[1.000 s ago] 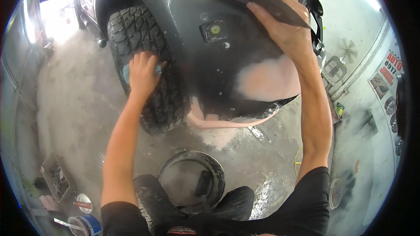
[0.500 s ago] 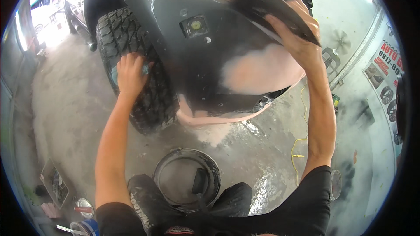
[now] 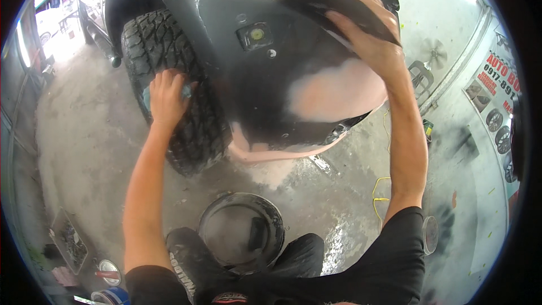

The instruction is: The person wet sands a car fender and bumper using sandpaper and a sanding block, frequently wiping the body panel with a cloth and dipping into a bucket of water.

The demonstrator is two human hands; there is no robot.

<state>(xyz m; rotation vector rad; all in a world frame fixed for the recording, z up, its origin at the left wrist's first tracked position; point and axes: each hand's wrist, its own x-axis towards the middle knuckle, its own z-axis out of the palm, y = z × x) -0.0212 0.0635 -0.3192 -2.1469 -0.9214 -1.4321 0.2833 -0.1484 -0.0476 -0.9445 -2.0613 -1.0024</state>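
My left hand [image 3: 167,95] rests on the knobby tread of the black tyre [image 3: 148,39], fingers curled over a crumpled light-blue cloth [image 3: 147,99] that shows at both sides of the hand. My right hand [image 3: 375,39] is closed round a long, dark, flat strip [image 3: 333,1] lying along the upper part of the bumper; its fingers are on the far side and its thumb on the near side. Motion blurs the strip, and its exact kind cannot be made out. The bumper [image 3: 248,90] is dark grey with pinkish bare patches [image 3: 339,93] and a square opening [image 3: 257,35].
A round black basin [image 3: 204,223] with a dark block inside stands between my knees. A crate [image 3: 69,237], a tin [image 3: 109,273] and a blue can [image 3: 113,295] stand at lower left. A yellow cord [image 3: 375,197], a fan [image 3: 435,55] and a chair [image 3: 420,76] are at right.
My right hand and the dark strip have shifted left along the bumper. My left hand stays at the same place on the tyre with the cloth.
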